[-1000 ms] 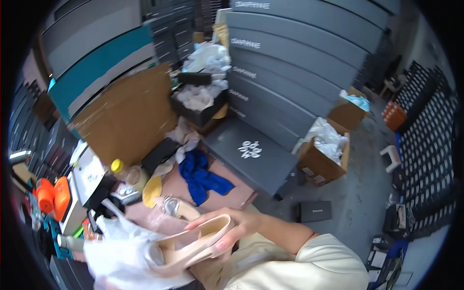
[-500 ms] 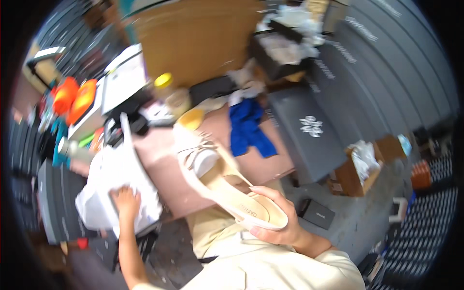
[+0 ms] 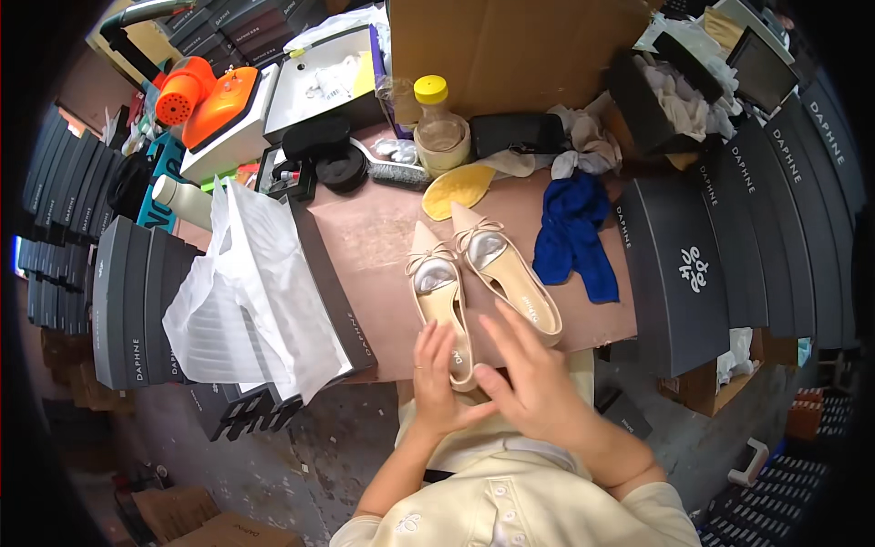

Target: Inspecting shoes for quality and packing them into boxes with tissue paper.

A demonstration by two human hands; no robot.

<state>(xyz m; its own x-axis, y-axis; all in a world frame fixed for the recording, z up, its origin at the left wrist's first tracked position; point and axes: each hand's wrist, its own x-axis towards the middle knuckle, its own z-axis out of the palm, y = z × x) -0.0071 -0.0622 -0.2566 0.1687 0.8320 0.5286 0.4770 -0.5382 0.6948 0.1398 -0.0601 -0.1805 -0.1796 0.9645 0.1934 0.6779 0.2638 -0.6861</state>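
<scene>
Where fingers [image 3: 447,351] touch: shoe [image 3: 440,294] heel.

Shoe stockroom, stacked grey shoeboxes [image 3: 137,301], cluttered packing table [image 3: 383,237], cardboard cartons [image 3: 510,55]

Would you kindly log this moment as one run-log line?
left hand: on left beige shoe's heel | right hand: over right beige shoe | pair: side by side on table
</scene>
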